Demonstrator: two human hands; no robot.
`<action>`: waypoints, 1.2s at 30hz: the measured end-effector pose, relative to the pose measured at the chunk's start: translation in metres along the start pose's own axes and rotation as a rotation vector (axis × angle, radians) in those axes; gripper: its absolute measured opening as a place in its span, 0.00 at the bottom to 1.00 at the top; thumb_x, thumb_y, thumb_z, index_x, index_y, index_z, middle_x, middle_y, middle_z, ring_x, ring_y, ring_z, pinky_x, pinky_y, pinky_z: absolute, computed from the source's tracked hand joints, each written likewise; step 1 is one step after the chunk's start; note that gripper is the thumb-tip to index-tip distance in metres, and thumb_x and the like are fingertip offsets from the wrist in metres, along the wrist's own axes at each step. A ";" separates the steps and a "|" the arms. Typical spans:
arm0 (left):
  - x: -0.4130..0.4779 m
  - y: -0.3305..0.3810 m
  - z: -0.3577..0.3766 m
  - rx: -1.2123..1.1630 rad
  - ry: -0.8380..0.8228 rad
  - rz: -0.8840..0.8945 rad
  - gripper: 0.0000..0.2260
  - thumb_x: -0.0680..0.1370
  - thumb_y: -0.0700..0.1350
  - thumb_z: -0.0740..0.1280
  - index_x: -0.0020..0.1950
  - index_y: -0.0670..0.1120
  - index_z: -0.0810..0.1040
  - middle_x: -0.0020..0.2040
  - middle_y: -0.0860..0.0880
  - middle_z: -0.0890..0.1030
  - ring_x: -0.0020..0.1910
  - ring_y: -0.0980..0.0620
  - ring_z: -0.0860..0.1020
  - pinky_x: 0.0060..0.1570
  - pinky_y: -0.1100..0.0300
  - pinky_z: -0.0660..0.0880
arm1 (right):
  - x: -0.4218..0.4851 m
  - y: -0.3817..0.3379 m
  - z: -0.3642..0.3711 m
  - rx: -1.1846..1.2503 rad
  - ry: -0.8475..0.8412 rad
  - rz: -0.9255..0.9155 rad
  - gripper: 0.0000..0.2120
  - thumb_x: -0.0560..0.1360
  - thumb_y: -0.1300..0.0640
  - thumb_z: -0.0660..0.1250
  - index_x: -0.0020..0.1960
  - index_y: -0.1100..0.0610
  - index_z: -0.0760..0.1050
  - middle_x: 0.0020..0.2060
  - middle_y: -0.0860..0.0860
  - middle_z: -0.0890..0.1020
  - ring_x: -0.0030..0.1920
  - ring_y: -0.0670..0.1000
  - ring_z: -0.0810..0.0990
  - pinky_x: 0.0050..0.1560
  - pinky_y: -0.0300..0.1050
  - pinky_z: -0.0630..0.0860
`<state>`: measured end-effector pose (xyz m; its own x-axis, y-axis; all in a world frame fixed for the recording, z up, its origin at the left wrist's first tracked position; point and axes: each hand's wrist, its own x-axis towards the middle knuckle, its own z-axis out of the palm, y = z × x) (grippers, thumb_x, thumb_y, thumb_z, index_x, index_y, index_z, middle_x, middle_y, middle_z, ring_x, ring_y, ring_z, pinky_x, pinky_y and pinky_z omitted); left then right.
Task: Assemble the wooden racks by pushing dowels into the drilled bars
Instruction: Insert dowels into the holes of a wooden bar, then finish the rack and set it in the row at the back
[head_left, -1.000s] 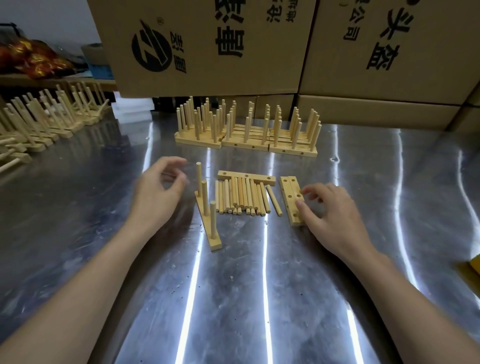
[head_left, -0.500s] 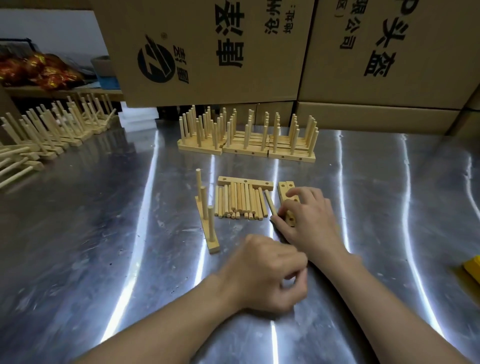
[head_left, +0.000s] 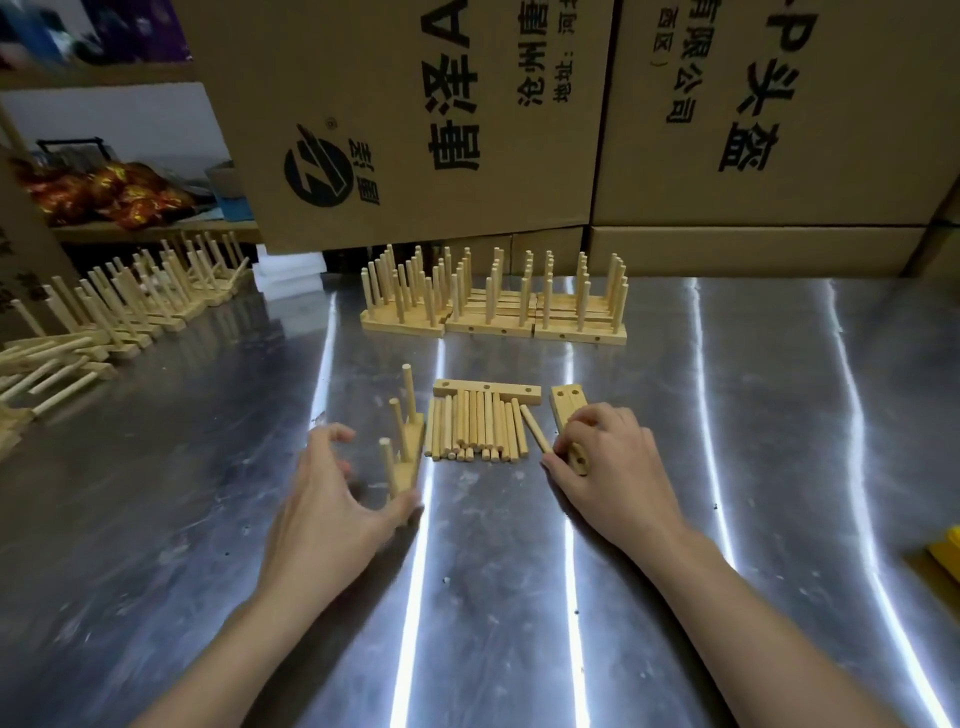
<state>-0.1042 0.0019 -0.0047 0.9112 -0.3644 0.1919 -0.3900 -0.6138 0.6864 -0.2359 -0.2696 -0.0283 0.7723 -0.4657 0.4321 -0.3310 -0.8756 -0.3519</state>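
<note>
Your right hand (head_left: 608, 462) pinches the drilled bar (head_left: 569, 402) just right of the loose dowels (head_left: 475, 426), left hand (head_left: 327, 509) spread open; it looks light and stiff, so grip its long edges.

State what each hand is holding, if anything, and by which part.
The right hand grips the drilled bars at their near end. The left hand is spread open, holding nothing, beside the three-dowel bar.
</note>
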 end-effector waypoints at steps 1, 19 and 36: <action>0.006 -0.002 -0.004 0.051 -0.024 0.020 0.24 0.68 0.61 0.82 0.55 0.58 0.73 0.52 0.58 0.78 0.48 0.51 0.80 0.47 0.47 0.80 | -0.001 0.000 0.000 0.007 0.002 0.000 0.08 0.77 0.43 0.74 0.49 0.47 0.83 0.55 0.43 0.77 0.60 0.48 0.72 0.55 0.43 0.61; 0.213 0.025 -0.005 0.022 -0.349 0.258 0.10 0.80 0.41 0.74 0.61 0.49 0.86 0.57 0.54 0.85 0.58 0.54 0.81 0.64 0.52 0.74 | 0.001 0.004 0.000 0.041 -0.014 -0.006 0.07 0.79 0.44 0.72 0.48 0.46 0.81 0.51 0.41 0.75 0.56 0.46 0.70 0.52 0.41 0.59; 0.260 0.062 0.132 -0.082 -0.032 0.189 0.16 0.77 0.40 0.78 0.58 0.54 0.76 0.56 0.52 0.79 0.57 0.49 0.79 0.57 0.52 0.78 | 0.004 0.008 0.009 0.066 0.039 -0.003 0.06 0.77 0.46 0.73 0.46 0.46 0.78 0.50 0.40 0.74 0.53 0.46 0.70 0.50 0.44 0.65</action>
<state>0.0914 -0.2231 -0.0050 0.8176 -0.4909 0.3010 -0.5404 -0.4736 0.6954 -0.2303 -0.2777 -0.0372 0.7514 -0.4686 0.4646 -0.2913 -0.8673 -0.4037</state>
